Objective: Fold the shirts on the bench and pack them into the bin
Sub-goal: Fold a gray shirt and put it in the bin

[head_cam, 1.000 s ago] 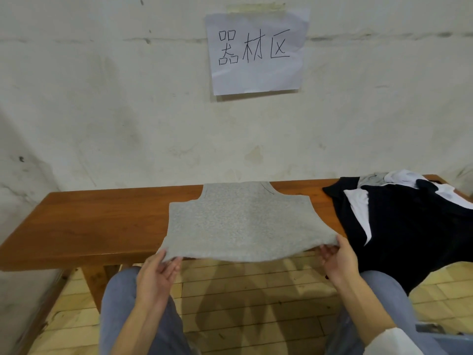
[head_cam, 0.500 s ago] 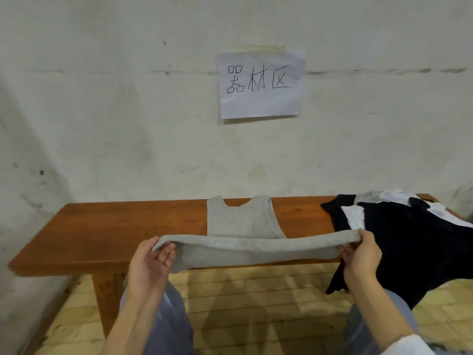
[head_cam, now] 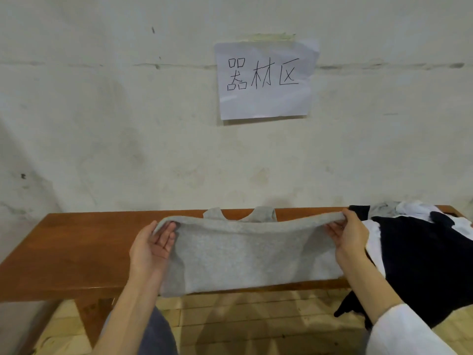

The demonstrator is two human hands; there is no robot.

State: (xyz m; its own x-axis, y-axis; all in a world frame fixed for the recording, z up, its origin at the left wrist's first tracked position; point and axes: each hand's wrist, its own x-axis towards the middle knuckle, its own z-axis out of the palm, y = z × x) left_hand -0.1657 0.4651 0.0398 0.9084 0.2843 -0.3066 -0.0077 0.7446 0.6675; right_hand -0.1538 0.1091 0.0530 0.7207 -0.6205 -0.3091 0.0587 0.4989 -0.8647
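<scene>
Head view: my left hand (head_cam: 153,248) and right hand (head_cam: 349,239) each pinch hem corner of grey vest (head_cam: 245,254) over bench (head_cam: 76,242); mid fold-in-half. Next: lay hem squarely onto straps.

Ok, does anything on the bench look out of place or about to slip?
Yes. The dark and white clothes pile at the right end of the bench spills over the front edge, a black part dangling toward the floor. The gray shirt being folded looks fine, only its lower edge overhanging a little.
</scene>
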